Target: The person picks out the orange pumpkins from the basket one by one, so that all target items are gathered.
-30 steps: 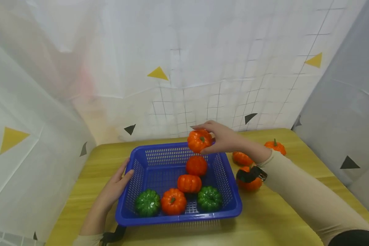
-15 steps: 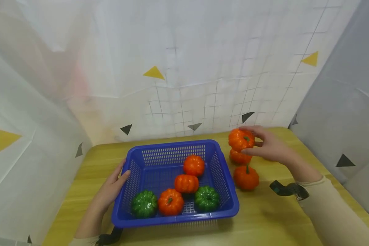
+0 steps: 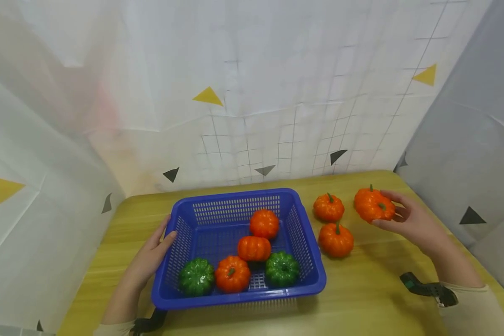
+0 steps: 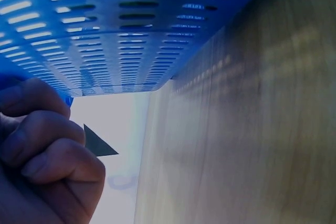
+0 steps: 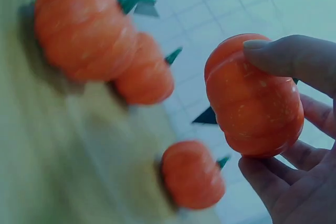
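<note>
Right hand (image 3: pixel 417 228): gripping a glossy orange ribbed pumpkin with a green stem (image 3: pixel 377 211), thumb on one side, fingers curved round the other.
Gripped pumpkin: over the right part of a yellow-brown wood-grained table (image 3: pixel 374 289); in the head view, partly covering an upright orange stemmed pumpkin (image 3: pixel 362 193); in the right wrist view, seen apart from three others.
Left hand (image 3: pixel 148 257): holding the left rim of a blue rectangular perforated plastic basket (image 3: pixel 239 301), thumb tip on the rim, fingers bent against the outside.
Basket, near side: from left to right, a shiny dark-green ribbed pumpkin (image 3: pixel 196 276), an orange ribbed pumpkin (image 3: pixel 232 275), a second dark-green pumpkin (image 3: pixel 282 269).
Basket, behind those: a tipped orange pumpkin (image 3: pixel 254 248), with a rounder orange pumpkin (image 3: pixel 264 224) just beyond.
Table, right of basket: a nearer orange stemmed pumpkin (image 3: pixel 336 241), a farther orange stemmed pumpkin (image 3: pixel 329 208), both upright.
Wrists: dark straps (image 3: pixel 430 289) beside beige sleeves (image 3: pixel 474 308).
Backdrop: white sheeting (image 3: pixel 151 56) with grid lines, yellow and black triangles.
</note>
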Available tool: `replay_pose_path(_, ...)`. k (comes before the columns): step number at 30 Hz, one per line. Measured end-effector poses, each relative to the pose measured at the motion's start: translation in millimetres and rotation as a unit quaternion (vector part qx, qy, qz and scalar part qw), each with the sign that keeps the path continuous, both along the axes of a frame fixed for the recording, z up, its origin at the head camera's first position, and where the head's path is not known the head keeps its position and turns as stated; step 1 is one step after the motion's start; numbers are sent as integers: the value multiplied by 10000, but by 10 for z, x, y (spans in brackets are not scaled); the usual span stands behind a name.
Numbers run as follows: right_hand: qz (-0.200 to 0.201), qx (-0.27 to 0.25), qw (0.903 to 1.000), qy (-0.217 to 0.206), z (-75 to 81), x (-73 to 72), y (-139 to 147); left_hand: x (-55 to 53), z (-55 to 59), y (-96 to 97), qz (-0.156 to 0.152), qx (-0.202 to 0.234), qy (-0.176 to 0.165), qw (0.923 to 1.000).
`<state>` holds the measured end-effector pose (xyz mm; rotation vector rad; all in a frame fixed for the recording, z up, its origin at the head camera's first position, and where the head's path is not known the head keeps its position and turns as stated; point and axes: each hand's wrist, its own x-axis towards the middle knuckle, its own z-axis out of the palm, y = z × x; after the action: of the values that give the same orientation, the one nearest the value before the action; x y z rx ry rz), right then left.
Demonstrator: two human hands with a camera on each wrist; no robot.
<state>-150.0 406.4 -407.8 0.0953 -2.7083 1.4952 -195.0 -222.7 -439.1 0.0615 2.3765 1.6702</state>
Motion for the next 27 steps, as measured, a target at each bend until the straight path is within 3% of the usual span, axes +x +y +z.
replay_pose_path(9,-404,-21,9990,-164,-422,204,284,23,-43,-11,-48,98,-33,9999)
replay_pose_path(15,-699,77,9972,-262,-642,264,399,29,-21,-31,-8,-11,-17,10000)
replay_pose_path(27,-821,236,9963,46,-855,268,456,2,7,-23,-149,-223,202,9994)
